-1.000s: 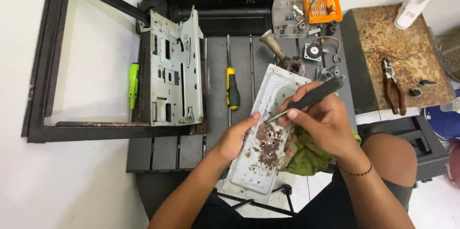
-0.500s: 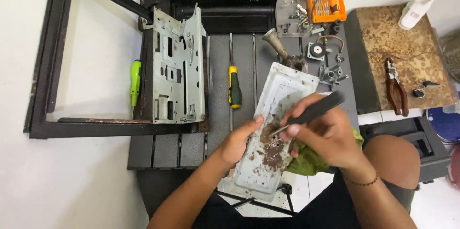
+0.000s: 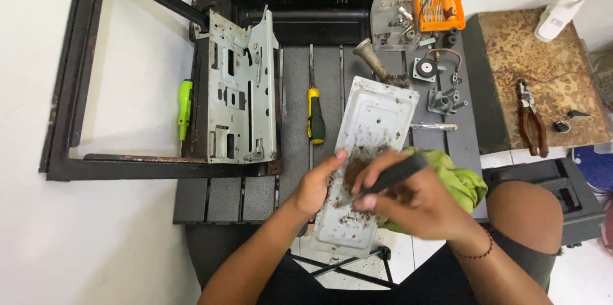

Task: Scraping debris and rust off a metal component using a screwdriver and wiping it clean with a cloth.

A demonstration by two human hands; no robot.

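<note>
1. Pressing down on the near left edge of the pale grey, rust-flecked rectangular metal plate (image 3: 370,145), the left hand (image 3: 317,185) lies on it with fingers bent, clasping nothing.
2. The right hand (image 3: 418,203) grips a dark-handled tool (image 3: 397,174), fingers wrapped tight round it, its tip over the brown rust patch.
3. The plate lies tilted on the slatted black workbench (image 3: 249,196), a crumpled green cloth (image 3: 463,180) touching its right edge.
4. A yellow-and-black screwdriver (image 3: 314,117) lies just left of it.

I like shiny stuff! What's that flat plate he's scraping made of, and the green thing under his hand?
The flat plate looks like thin sheet metal: pale grey, dull sheen, pressed ridges, with brown rust-like crumbs on it. The green thing looks like soft cloth: it is crumpled and folded, with no shine.
</note>
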